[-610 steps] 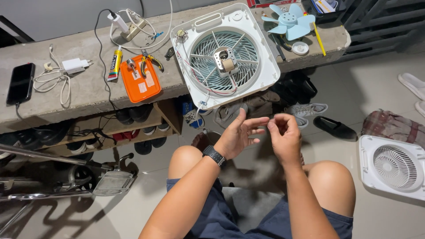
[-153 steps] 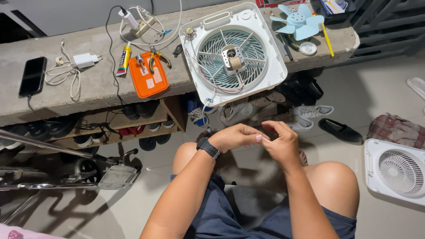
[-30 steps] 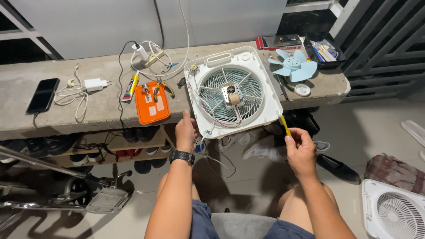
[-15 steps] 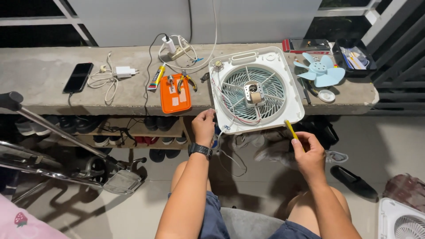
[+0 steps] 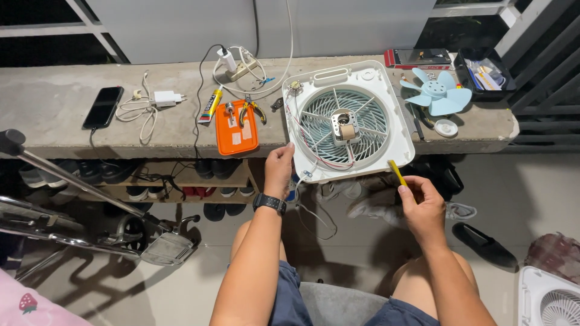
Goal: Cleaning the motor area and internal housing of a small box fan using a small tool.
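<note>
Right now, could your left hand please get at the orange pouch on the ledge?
Probably yes: the left hand rests at the fan housing's lower left corner, and the orange pouch lies just beyond it on the concrete ledge, nothing between them.

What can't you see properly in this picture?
All head view:
- Yellow tool: its lower end is hidden inside the right hand.
- Left hand fingertips: hidden behind the fan housing edge.
- Second white fan: cut off by the corner.
- Shoes under the bench: too dark.

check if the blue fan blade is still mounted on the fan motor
No, the blue fan blade lies on the concrete ledge, right of the fan housing.
</note>
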